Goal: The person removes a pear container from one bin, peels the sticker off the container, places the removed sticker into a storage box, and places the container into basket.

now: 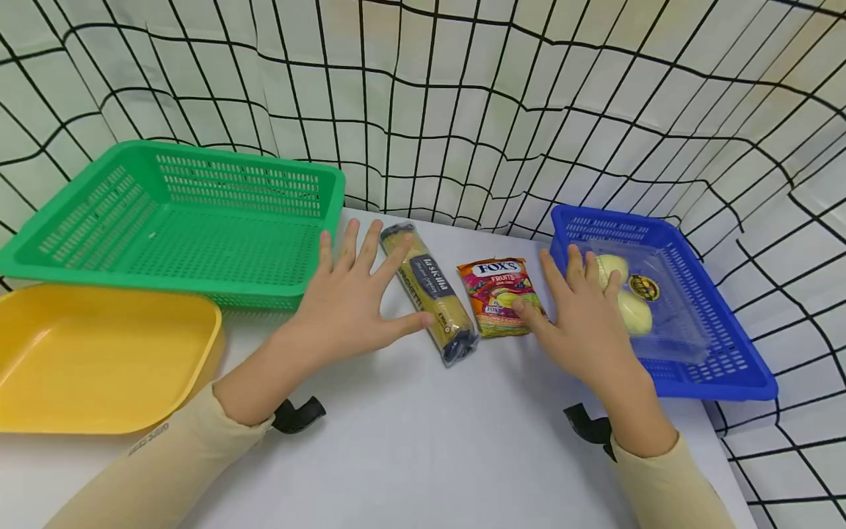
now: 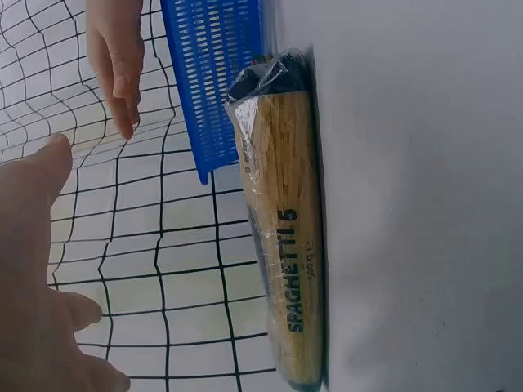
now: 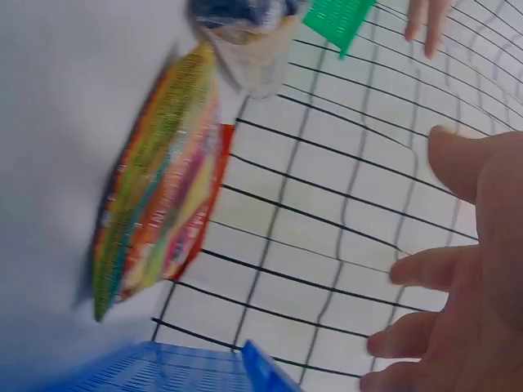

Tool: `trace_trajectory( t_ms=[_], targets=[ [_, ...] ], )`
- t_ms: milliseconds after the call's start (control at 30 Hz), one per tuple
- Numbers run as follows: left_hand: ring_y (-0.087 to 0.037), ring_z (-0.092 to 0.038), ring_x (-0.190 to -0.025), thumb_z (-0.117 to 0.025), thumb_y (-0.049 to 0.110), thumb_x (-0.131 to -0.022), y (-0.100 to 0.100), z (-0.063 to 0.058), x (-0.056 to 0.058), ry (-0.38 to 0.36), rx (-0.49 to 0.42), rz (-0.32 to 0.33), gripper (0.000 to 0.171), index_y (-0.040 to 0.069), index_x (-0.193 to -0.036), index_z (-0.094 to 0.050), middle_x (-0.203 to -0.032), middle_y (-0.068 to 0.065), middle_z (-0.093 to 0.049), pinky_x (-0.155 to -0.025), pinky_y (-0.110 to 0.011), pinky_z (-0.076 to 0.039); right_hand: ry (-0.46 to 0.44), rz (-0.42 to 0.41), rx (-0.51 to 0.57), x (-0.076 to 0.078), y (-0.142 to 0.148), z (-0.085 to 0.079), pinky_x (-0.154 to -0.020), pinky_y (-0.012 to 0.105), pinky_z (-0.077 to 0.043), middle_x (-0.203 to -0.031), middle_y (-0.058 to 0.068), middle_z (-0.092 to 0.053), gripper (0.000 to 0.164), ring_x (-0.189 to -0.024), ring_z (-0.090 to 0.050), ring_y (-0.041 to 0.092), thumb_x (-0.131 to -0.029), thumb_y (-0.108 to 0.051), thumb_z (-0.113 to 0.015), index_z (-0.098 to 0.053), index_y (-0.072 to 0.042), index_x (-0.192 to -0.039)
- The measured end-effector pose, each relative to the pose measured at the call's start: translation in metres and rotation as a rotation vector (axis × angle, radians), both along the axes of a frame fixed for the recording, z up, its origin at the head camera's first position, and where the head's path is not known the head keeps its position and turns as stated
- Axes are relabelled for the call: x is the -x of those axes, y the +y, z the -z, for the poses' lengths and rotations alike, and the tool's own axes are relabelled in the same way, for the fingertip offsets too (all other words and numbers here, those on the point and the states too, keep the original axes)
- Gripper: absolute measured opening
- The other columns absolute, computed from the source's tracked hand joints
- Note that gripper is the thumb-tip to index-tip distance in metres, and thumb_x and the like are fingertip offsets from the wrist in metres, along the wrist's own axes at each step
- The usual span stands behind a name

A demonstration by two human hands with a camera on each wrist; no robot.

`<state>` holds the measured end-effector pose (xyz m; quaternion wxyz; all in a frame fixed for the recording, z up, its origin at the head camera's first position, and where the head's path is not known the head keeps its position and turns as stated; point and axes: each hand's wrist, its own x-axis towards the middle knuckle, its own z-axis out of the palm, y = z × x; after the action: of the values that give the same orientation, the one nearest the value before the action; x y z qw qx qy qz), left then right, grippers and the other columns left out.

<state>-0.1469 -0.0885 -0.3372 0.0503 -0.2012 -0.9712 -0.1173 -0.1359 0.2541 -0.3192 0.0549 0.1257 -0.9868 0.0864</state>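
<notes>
My left hand (image 1: 350,294) hovers with spread fingers beside a spaghetti pack (image 1: 429,290), its thumb overlapping the pack in the head view. The left wrist view shows the pack (image 2: 286,220) apart from that hand (image 2: 41,269). My right hand (image 1: 584,319), fingers also spread, is between a red Fox's candy bag (image 1: 492,294) and a blue basket (image 1: 734,345). In the right wrist view, the candy bag (image 3: 163,188) lies clear of the right hand (image 3: 449,286). A clear plastic box (image 1: 674,316) with two pale round items (image 1: 634,312) sits in the blue basket.
A green basket (image 1: 172,275) stands at the back left, with a yellow tub (image 1: 99,360) in front of it. Black wire grid (image 1: 436,110) over white cloth rises behind the white table (image 1: 423,455). A dark strap (image 1: 300,415) hangs by the left wrist.
</notes>
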Motion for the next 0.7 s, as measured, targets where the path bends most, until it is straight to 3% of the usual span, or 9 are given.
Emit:
trace_trajectory(
  t_ms=[233, 267, 333, 400, 467, 500, 567, 633, 700],
  targets=[
    [-0.045, -0.007, -0.166, -0.054, 0.077, -0.101, 0.01, -0.005, -0.004, 0.042, -0.053, 0.121, 0.093, 0.016, -0.17, -0.041, -0.179, -0.021, -0.021, -0.13, -0.069, 0.002, -0.012, 0.063, 0.199, -0.011, 0.02, -0.03, -0.127, 0.077, -0.005, -0.168, 0.031, -0.041, 0.076, -0.153, -0.034, 0.06, -0.111, -0.06, -0.054, -0.046, -0.008, -0.166],
    [-0.045, -0.011, -0.166, -0.055, 0.076, -0.102, 0.012, -0.006, -0.005, 0.047, -0.063, 0.139, 0.09, 0.016, -0.168, -0.045, -0.177, -0.021, -0.026, -0.13, -0.07, 0.0, 0.005, 0.087, 0.23, -0.013, 0.025, -0.033, -0.127, 0.075, -0.019, -0.162, 0.03, -0.049, 0.073, -0.146, -0.044, 0.06, -0.111, -0.059, -0.053, -0.048, -0.01, -0.165],
    [-0.045, -0.019, -0.165, -0.057, 0.074, -0.102, 0.016, -0.008, -0.006, 0.055, -0.08, 0.171, 0.086, 0.014, -0.164, -0.051, -0.173, -0.021, -0.037, -0.13, -0.07, -0.003, 0.046, 0.143, 0.297, -0.015, 0.035, -0.04, -0.12, 0.078, -0.03, -0.158, 0.028, -0.054, 0.067, -0.141, -0.049, 0.059, -0.112, -0.055, -0.054, -0.052, -0.013, -0.164],
    [-0.044, -0.026, -0.163, -0.058, 0.073, -0.102, 0.022, -0.011, -0.007, 0.057, -0.099, 0.2, 0.083, 0.014, -0.161, -0.055, -0.17, -0.019, -0.043, -0.131, -0.07, -0.006, 0.12, 0.198, 0.376, -0.014, 0.046, -0.045, -0.116, 0.073, -0.041, -0.15, 0.025, -0.063, 0.06, -0.137, -0.056, 0.052, -0.113, -0.05, -0.055, -0.058, -0.012, -0.159],
    [-0.042, -0.038, -0.158, -0.059, 0.072, -0.102, 0.029, -0.013, -0.007, 0.062, -0.114, 0.231, 0.082, 0.013, -0.159, -0.057, -0.165, -0.017, -0.051, -0.131, -0.067, -0.017, 0.237, 0.254, 0.45, -0.013, 0.058, -0.047, -0.108, 0.052, -0.052, -0.14, 0.016, -0.071, 0.052, -0.133, -0.063, 0.032, -0.112, -0.045, -0.059, -0.068, -0.011, -0.15],
    [-0.04, -0.048, -0.152, -0.059, 0.072, -0.102, 0.034, -0.014, -0.007, 0.064, -0.123, 0.247, 0.082, 0.013, -0.158, -0.058, -0.161, -0.016, -0.056, -0.129, -0.064, -0.028, 0.303, 0.276, 0.486, -0.012, 0.064, -0.049, -0.113, 0.044, -0.048, -0.135, 0.008, -0.074, 0.049, -0.134, -0.064, 0.021, -0.111, -0.043, -0.061, -0.072, -0.008, -0.144],
    [-0.033, -0.061, -0.14, -0.06, 0.072, -0.102, 0.045, -0.016, -0.008, 0.052, -0.135, 0.276, 0.081, 0.013, -0.157, -0.058, -0.154, -0.012, -0.062, -0.116, -0.056, -0.049, 0.435, 0.325, 0.539, -0.009, 0.074, -0.05, -0.096, 0.023, -0.049, -0.112, -0.01, -0.078, 0.043, -0.109, -0.068, 0.003, -0.11, -0.038, -0.064, -0.078, -0.003, -0.131],
    [-0.027, -0.068, -0.129, -0.059, 0.073, -0.102, 0.058, -0.016, -0.008, 0.036, -0.134, 0.308, 0.081, 0.014, -0.157, -0.058, -0.148, -0.008, -0.067, -0.098, -0.047, -0.06, 0.505, 0.407, 0.574, -0.008, 0.084, -0.052, -0.082, 0.016, -0.041, -0.099, -0.025, -0.07, 0.042, -0.093, -0.06, -0.008, -0.111, -0.038, -0.062, -0.081, -0.003, -0.124],
    [-0.024, -0.07, -0.124, -0.057, 0.075, -0.102, 0.072, -0.016, -0.01, 0.008, -0.124, 0.335, 0.081, 0.016, -0.157, -0.057, -0.145, -0.006, -0.069, -0.086, -0.043, -0.063, 0.503, 0.501, 0.616, -0.008, 0.092, -0.055, -0.084, 0.016, -0.041, -0.097, -0.03, -0.064, 0.043, -0.092, -0.057, -0.009, -0.113, -0.04, -0.059, -0.081, -0.006, -0.125]
  ],
)
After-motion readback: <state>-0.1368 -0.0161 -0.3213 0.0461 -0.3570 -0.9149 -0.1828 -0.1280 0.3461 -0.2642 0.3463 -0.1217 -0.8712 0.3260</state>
